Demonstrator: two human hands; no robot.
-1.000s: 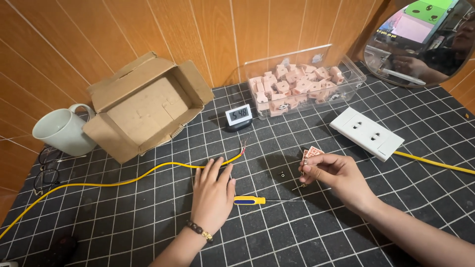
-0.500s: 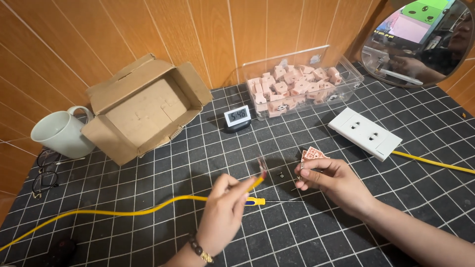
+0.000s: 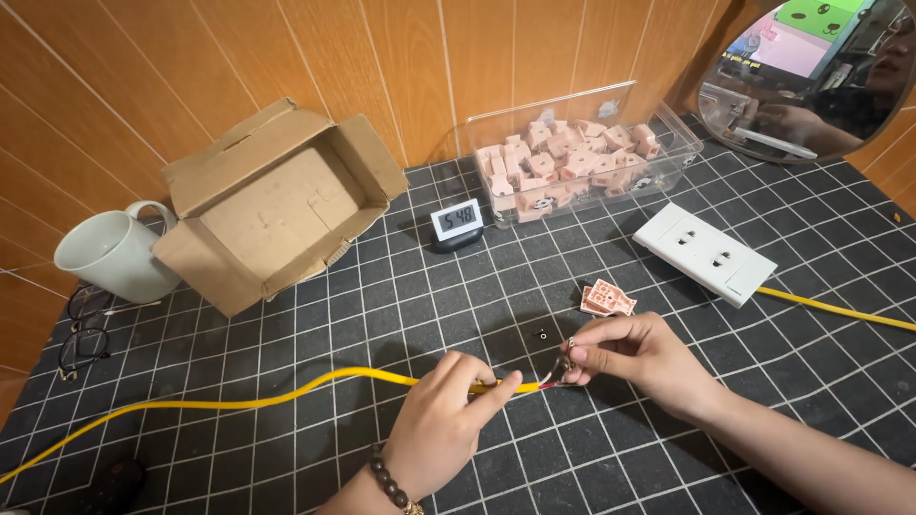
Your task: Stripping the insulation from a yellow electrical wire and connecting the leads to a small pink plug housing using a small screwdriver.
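The yellow cable [image 3: 286, 389] has been lifted off the table [image 3: 382, 305]; its end is now pinched in the closed left hand [image 3: 441, 424], while its bared wires, previously untouched, are gripped by the closed right hand [image 3: 630, 358].

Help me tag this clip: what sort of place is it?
Probably a home hobby bench for electrical work: a gridded cutting mat, a white socket strip and a clear bin of pink parts against wood panelling.
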